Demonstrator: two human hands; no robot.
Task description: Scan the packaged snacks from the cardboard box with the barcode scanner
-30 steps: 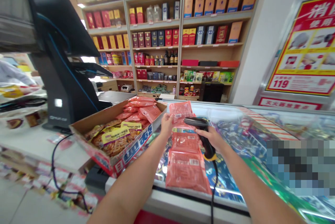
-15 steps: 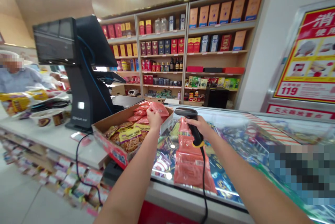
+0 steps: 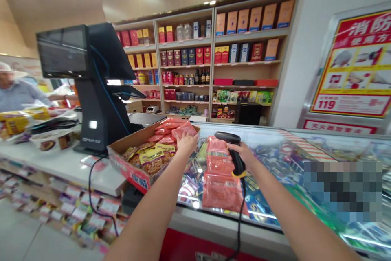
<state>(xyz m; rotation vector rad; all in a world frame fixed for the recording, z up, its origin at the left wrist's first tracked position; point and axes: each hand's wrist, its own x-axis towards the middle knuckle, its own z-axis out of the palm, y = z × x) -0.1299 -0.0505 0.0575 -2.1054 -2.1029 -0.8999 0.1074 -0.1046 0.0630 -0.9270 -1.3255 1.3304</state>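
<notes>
My left hand (image 3: 187, 142) rests on a pink plastic pouch (image 3: 181, 129) at the right side of an open cardboard box (image 3: 134, 173). Its fingers lie stretched over the pouch, not wrapped round it. More pink pouches (image 3: 165, 129) are heaped at the back of the box, with brown snack packs with yellow labels (image 3: 151, 155) in front. My right hand (image 3: 244, 154) grips a black handheld barcode scanner (image 3: 234, 153) over the glass counter. Below and left of the scanner, a row of overlapping pink pouches (image 3: 221, 189) lies on the glass.
A black point-of-sale terminal (image 3: 97, 90) stands left of the box. The scanner's cable (image 3: 241, 220) hangs over the counter's front edge. Packaged goods show beneath the glass countertop (image 3: 271, 163). Shelves of boxed goods (image 3: 186, 55) line the back. Another person (image 3: 18, 90) is at far left.
My left hand has gone from pinching the pouch's edge to lying over it, shifting slightly right. The scanner in my right hand has moved slightly right and down. The view has turned slightly right.
</notes>
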